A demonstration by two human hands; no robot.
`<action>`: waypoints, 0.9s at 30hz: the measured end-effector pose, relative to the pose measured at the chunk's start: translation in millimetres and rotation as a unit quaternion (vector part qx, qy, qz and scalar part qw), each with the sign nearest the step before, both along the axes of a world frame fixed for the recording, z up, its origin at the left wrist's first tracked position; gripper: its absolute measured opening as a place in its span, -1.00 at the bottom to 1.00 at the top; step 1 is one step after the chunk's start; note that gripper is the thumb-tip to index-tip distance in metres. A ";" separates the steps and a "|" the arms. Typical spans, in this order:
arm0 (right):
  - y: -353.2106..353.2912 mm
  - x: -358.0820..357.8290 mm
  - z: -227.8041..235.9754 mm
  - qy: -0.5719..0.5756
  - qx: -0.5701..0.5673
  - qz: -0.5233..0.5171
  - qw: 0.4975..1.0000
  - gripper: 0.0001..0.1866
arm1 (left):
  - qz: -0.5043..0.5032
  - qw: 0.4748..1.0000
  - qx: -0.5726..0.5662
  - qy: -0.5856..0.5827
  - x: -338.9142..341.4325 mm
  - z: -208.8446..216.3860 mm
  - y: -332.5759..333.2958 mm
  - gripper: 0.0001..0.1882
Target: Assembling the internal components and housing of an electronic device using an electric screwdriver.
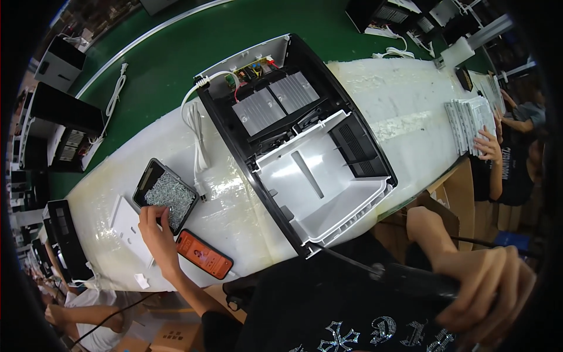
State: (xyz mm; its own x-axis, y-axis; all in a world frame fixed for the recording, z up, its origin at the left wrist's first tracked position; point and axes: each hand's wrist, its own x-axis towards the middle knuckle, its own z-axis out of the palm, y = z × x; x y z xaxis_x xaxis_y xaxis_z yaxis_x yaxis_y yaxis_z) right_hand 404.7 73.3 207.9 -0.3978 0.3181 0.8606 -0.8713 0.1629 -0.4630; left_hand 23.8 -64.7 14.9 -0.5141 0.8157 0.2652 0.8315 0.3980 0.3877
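My left hand (157, 237) reaches into a black tray (142, 183) heaped with small silver screws (174, 195). Its fingertips are drawn together at the screws' near edge; whatever they pinch is too small to make out. My right hand (489, 287) is wrapped around a black electric screwdriver (419, 283). The tool's long thin bit points left, its tip by the near corner of an open appliance housing (231, 138). This black frame lies on the table, holding a white bin-like compartment (284, 179), two silver metal plates (258, 111) and a wired circuit board (253, 71).
A phone with an orange screen (205, 253) and a white flat panel (130, 229) lie by the tray. A coiled white power cord (196, 138) runs beside the housing. At right, another person's hand (488, 146) rests on stacked pale parts (466, 126). More housings (64, 114) stand left.
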 end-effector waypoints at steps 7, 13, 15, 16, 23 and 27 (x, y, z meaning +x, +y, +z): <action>-8.4 -19.5 -42.0 -0.125 -0.035 -0.013 0.991 -0.75 | 0.042 0.997 0.019 -0.069 -4.9 -5.4 -3.0 -0.85; -14.2 -23.5 -52.1 -0.069 -0.036 -0.061 0.995 -0.74 | 0.040 0.996 0.039 -0.072 -1.6 -4.4 5.5 -0.81; -15.6 -26.4 -54.8 -0.079 -0.026 -0.070 0.994 -0.74 | 0.066 0.995 0.068 -0.021 0.2 -2.5 -0.5 -0.84; -15.1 -27.7 -57.0 -0.079 -0.025 -0.067 0.994 -0.74 | 0.069 0.995 0.068 -0.021 2.4 0.7 -5.2 -0.84; -15.2 -30.3 -60.2 -0.105 -0.011 -0.028 0.994 -0.77 | -0.082 0.900 0.275 -0.329 83.9 29.2 -3.0 -0.87; -23.4 -41.0 -61.2 -0.128 -0.047 0.022 0.990 -0.73 | -0.210 0.883 0.205 -0.366 139.5 46.7 19.8 -0.88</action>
